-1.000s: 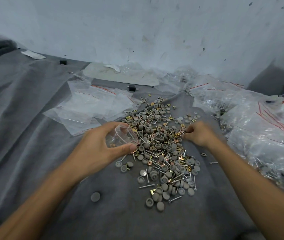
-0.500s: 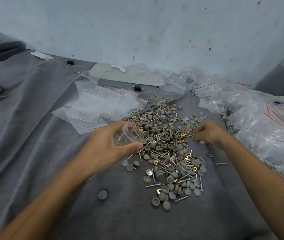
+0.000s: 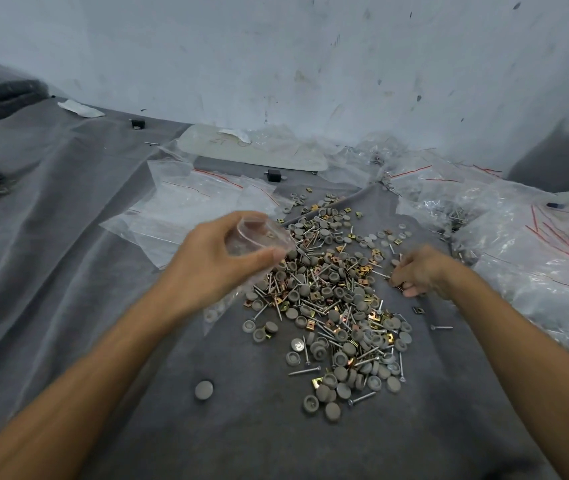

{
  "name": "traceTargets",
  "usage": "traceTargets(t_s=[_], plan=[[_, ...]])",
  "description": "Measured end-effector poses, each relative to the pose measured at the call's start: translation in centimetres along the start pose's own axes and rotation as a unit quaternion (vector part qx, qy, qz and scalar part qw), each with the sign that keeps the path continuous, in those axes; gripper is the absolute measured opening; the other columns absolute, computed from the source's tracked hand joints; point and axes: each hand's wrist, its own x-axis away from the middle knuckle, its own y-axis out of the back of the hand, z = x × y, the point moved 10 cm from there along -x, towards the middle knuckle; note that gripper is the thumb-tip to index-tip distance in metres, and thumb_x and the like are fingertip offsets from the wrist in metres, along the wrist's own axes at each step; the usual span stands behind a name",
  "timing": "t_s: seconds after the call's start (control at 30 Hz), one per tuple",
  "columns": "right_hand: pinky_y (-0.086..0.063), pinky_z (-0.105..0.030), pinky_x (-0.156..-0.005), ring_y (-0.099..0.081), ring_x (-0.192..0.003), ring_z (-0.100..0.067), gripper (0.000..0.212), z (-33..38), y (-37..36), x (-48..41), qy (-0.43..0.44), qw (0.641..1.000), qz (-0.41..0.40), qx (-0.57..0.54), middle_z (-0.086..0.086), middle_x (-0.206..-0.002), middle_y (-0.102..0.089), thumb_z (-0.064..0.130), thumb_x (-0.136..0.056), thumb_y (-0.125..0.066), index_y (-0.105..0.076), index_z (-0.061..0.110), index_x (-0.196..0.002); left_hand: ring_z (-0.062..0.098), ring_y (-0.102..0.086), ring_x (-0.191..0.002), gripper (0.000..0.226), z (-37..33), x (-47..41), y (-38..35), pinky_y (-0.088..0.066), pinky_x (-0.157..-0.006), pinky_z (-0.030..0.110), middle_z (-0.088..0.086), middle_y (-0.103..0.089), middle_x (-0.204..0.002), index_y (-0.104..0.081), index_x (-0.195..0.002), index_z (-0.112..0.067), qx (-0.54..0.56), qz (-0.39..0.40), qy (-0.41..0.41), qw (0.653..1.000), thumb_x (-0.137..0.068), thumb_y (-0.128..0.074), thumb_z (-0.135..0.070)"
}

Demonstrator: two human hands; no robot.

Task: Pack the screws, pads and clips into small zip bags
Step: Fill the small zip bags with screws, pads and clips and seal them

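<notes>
hardware lies heaped in the middle of a grey cloth (image 3: 68,271): a pile (image 3: 331,299) of round grey pads, silver screws and brass-coloured clips, all mixed together, running from near the back fold of the cloth down toward the person. left hand (image 3: 213,265) is raised just over the pile's upper left edge, thumb and fingers curled round a small clear zip bag (image 3: 259,237), whose open mouth faces right toward the pile; a small piece or two shows faintly through the plastic, though what they are cannot be made out. right hand (image 3: 421,271) is down at the pile's right edge, knuckles up, fingers curled with their tips among the outermost pieces; it is blurred, and whether it has anything pinched cannot be told. one lone pad (image 3: 203,390) sits apart on the cloth to the lower left of the pile, and a single screw (image 3: 441,327) and a single clip (image 3: 417,310) lie just off its right side, below the right wrist. a spread of empty zip bags (image 3: 189,202) with red seal lines lies flat behind the left hand, and a big heap of filled bags (image 3: 536,258) rises along the right side. a pale flat board (image 3: 252,152) rests at the foot of the white wall (image 3: 276,64).
</notes>
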Motion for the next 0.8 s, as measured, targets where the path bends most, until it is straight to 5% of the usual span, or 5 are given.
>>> traceTargets(t_s=[0.27, 0.37, 0.5, 0.67, 0.8], plan=[[-0.058, -0.029, -0.063, -0.059, -0.071, -0.021, 0.017, -0.1, 0.0, 0.4, 0.009, 1.000, -0.014, -0.025, -0.014, -0.086, -0.060, -0.008, -0.085, -0.072, -0.060, 0.003, -0.091, 0.002, -0.071, -0.096, 0.050, -0.2, -1.6, 5.8, -0.055, -0.078, 0.020, -0.019, -0.075, -0.106, -0.068, -0.114, -0.042, 0.038, -0.089, -0.022, 0.995, -0.071, -0.078, -0.065], [-0.056, -0.031, -0.066, -0.058, -0.071, -0.020, 0.019, -0.1, 0.0, 0.8, 0.011, 0.999, -0.017, -0.045, -0.013, -0.085, -0.060, -0.009, -0.086, -0.071, -0.059, 0.005, -0.087, -0.009, -0.065, -0.094, 0.066, 0.7, -1.9, 3.5, -0.050, -0.068, 0.007, -0.022, -0.069, -0.108, -0.061, -0.126, -0.040, -0.055, -0.029, -0.003, 0.998, -0.067, -0.072, -0.069], [-0.056, -0.031, -0.062, -0.057, -0.068, -0.020, 0.019, -0.2, 0.4, 1.3, 0.019, 0.998, -0.023, -0.062, -0.013, -0.082, -0.060, -0.007, -0.087, -0.072, -0.058, 0.006, -0.084, -0.030, -0.049, -0.096, 0.070, 1.1, -1.2, -0.7, -0.035, -0.081, 0.001, -0.033, -0.062, -0.106, -0.060, -0.132, -0.036, -0.133, 0.032, -0.023, 0.990, -0.070, -0.073, -0.066], [-0.058, -0.028, -0.057, -0.060, -0.067, -0.019, 0.020, -0.2, 1.7, 1.7, 0.044, 0.995, -0.036, -0.085, -0.013, -0.083, -0.062, -0.006, -0.084, -0.075, -0.062, 0.005, -0.093, -0.010, -0.060, -0.109, 0.066, 1.0, -0.9, -1.7, -0.046, -0.094, 0.020, -0.025, -0.068, -0.113, -0.062, -0.129, -0.039, -0.127, 0.046, -0.031, 0.990, -0.070, -0.074, -0.066], [-0.059, -0.023, -0.054, -0.063, -0.069, -0.018, 0.032, 1.2, 0.5, 2.6, 0.075, 0.983, 0.022, -0.168, -0.013, -0.091, -0.065, -0.011, -0.083, -0.073, -0.061, 0.008, -0.107, -0.024, -0.055, -0.106, 0.058, 1.1, -0.7, -2.2, -0.037, -0.087, -0.003, -0.036, -0.065, -0.106, -0.063, -0.125, -0.040, -0.125, 0.050, -0.039, 0.990, -0.073, -0.078, -0.060]])
